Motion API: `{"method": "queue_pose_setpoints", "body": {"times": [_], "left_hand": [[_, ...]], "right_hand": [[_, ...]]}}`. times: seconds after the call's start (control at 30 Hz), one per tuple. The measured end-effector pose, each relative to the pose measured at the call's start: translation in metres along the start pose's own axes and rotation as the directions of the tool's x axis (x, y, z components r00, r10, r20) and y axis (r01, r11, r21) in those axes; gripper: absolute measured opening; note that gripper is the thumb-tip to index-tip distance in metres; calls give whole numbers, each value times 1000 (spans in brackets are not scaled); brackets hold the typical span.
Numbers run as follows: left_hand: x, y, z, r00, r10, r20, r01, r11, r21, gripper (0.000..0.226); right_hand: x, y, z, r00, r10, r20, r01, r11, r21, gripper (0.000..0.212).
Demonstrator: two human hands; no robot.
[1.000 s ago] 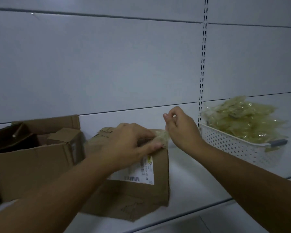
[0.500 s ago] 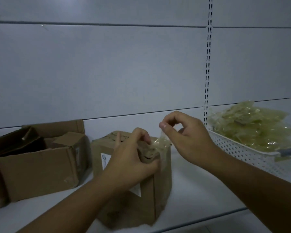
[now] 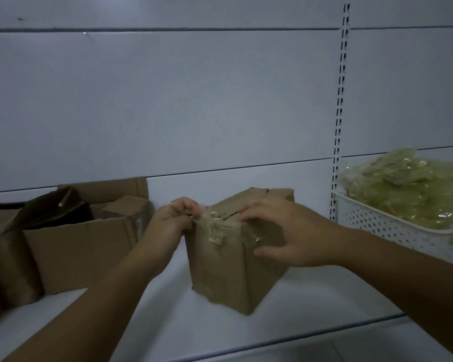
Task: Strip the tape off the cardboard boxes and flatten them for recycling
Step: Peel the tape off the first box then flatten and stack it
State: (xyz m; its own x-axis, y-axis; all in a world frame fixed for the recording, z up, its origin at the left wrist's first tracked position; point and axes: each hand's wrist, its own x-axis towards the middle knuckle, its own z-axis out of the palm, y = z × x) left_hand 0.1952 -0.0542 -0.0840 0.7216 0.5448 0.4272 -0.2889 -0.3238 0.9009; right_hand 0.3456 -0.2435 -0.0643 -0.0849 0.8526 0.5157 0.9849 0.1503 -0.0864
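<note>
1. Small cardboard box – stands upright on the white shelf, at centre, with one corner turned towards you.
2. Tape – clear and crumpled. It lies across the near left corner of the box top and runs down onto the near faces.
3. Your left hand is at the left top edge of the box. Its fingertips are clenched in a pinch on the loose end of the tape.
4. Your right hand grasps the box from the right. The fingers curve over the top edge beside the tape, and the thumb presses on the near right face.
5. Small dark marks near the far edge of the box top are too blurred to read.
6. Open cardboard boxes stand at the left of the shelf, flaps up, apart from the small box.
7. A white perforated basket sits at the right, heaped with clear yellowish packets.
8. Behind the shelf are a pale grey back panel and a slotted upright. The lighting is dim.
</note>
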Motion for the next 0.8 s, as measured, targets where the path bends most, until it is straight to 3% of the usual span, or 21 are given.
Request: {"method": "queue_pose_setpoints", "body": {"times": [0.1,0.17,0.27,0.37,0.53,0.6,0.7,0.8], "left_hand": [[-4,-2,8,999,-1,-39,2,1000,14,43],[-5,-2,10,999,-6,-52,7,1000,14,44],[-8,-4,11,999,1,-32,0,1000,11,46],[-12,-2,9,999,16,47,-18,999,38,40],[-12,5,1,988,-4,156,-21,986,163,38],[-12,5,1,987,2,162,-39,973,226,34],[-14,5,5,985,13,171,-62,956,286,36],[-17,5,11,982,53,182,-111,940,323,38]], "right_hand": [[-2,-1,7,996,-16,-91,13,999,-30,51],[-7,-3,14,971,-73,-227,37,987,-159,40],[-19,-5,28,941,42,-336,-106,979,-175,34],[-25,-3,35,948,171,-270,-192,980,-53,24],[-22,-1,18,987,142,-69,-141,990,17,16],[-20,-4,7,981,187,50,-192,970,146,18],[-13,-20,-15,963,259,80,-268,872,410,21],[7,-39,-25,971,220,90,-238,894,380,24]]}}
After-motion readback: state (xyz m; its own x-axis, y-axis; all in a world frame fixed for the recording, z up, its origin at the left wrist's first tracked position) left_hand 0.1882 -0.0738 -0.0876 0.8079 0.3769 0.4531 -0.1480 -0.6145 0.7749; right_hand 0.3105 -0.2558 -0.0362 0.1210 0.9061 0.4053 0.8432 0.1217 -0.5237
